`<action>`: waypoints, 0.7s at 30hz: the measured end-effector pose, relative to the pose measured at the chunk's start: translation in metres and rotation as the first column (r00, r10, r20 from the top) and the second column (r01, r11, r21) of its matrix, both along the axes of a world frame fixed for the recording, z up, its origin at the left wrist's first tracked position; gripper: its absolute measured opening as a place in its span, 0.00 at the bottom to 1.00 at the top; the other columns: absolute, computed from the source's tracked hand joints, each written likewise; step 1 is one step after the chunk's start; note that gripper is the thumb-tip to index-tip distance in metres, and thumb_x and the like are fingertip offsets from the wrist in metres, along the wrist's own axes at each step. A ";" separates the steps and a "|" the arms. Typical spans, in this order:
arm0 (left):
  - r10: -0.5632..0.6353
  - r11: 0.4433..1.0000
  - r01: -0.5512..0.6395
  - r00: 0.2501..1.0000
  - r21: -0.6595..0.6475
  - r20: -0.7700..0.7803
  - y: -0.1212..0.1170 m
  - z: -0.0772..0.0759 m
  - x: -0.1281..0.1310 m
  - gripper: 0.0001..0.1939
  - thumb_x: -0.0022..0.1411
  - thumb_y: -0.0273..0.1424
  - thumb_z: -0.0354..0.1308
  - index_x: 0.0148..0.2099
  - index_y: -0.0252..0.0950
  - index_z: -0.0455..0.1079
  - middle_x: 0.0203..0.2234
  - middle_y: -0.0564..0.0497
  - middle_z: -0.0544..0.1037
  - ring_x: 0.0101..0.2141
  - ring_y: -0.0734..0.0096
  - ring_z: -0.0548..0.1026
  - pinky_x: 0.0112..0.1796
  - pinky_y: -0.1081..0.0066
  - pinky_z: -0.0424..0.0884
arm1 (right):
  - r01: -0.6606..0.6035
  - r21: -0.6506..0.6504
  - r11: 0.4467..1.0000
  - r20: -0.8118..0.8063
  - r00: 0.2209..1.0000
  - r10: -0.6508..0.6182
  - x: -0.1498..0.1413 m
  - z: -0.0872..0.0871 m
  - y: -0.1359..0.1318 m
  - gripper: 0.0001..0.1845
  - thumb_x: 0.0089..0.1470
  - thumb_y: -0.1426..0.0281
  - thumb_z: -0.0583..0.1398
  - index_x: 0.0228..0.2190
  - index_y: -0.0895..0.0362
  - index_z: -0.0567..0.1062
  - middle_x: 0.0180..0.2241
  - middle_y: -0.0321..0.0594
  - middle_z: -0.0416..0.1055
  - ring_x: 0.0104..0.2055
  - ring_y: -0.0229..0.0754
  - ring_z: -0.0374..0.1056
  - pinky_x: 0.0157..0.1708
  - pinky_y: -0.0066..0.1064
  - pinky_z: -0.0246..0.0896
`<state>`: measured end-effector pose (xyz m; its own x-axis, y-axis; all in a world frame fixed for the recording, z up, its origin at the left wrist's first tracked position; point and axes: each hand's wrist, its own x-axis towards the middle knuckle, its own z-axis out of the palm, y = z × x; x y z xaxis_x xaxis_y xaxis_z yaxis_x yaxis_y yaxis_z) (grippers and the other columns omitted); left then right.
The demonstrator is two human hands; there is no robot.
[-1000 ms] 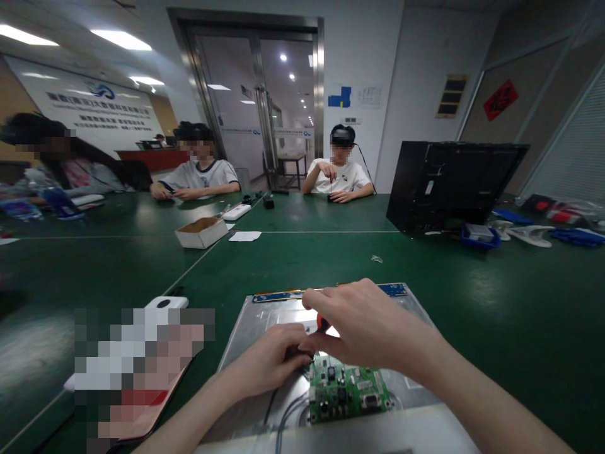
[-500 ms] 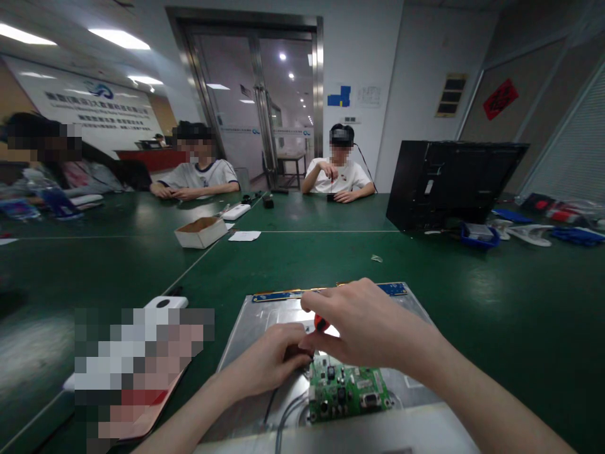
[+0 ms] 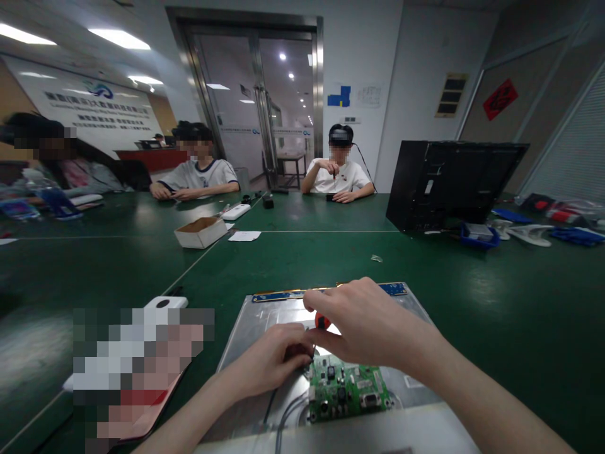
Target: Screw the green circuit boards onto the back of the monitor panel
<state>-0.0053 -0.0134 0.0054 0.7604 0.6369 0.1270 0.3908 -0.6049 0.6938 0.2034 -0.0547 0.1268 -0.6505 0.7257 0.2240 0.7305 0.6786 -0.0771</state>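
Head view, the only one: a green circuit board [image 3: 347, 391] lies on the near part of a bare metal back panel [image 3: 255, 328], which rests flat on the green table [image 3: 496, 296]. The right hand [image 3: 373, 328] is curled over the far left corner of the board, thumb and fingers closed on a screwdriver with a red and black handle [image 3: 322, 321], whose tip points down at that corner. The left hand [image 3: 271, 359] sits just left of the board, fingertips pinched together at the same corner beside the tool; what they pinch is hidden. Judging by this, the work is at a screw on the board's far left corner, whether going in or coming out cannot be told, and the rest of the board looks untouched, with grey cables [image 3: 283, 410] running off its left edge. Beyond the panel stand a small open cardboard box [image 3: 201, 232] and a black monitor [image 3: 449, 183]; other people sit at the far side of the table
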 end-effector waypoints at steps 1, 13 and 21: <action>0.002 1.000 -0.002 1.000 0.000 -0.003 0.000 0.000 0.000 0.06 0.64 0.26 0.56 0.39 0.35 0.74 0.33 0.50 0.79 0.32 0.67 0.75 0.34 0.71 0.69 | 0.007 0.008 1.000 -0.001 1.000 -0.007 0.000 0.000 0.000 0.07 0.63 0.64 0.58 0.38 0.55 0.70 0.32 0.37 0.80 0.27 0.39 0.70 0.22 0.30 0.38; -0.003 1.000 0.003 1.000 0.027 -0.015 0.001 -0.003 0.000 0.05 0.64 0.25 0.56 0.40 0.35 0.74 0.34 0.49 0.79 0.34 0.66 0.75 0.36 0.70 0.69 | 0.030 -0.012 0.999 -0.013 0.999 -0.030 0.001 0.000 0.001 0.09 0.61 0.63 0.60 0.38 0.55 0.70 0.32 0.36 0.79 0.28 0.39 0.71 0.22 0.30 0.38; 0.003 0.999 -0.002 1.000 0.042 -0.024 0.002 -0.005 0.000 0.05 0.66 0.27 0.57 0.38 0.35 0.74 0.32 0.49 0.79 0.33 0.65 0.75 0.35 0.69 0.68 | 0.015 0.020 1.000 -0.023 1.000 -0.014 -0.001 -0.001 0.000 0.08 0.59 0.70 0.58 0.41 0.57 0.68 0.34 0.38 0.78 0.26 0.38 0.68 0.21 0.31 0.38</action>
<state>-0.0048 -0.0115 0.0002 0.7622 0.6331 0.1351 0.4085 -0.6322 0.6584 0.2028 -0.0544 0.1260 -0.6346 0.7302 0.2531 0.7383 0.6696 -0.0805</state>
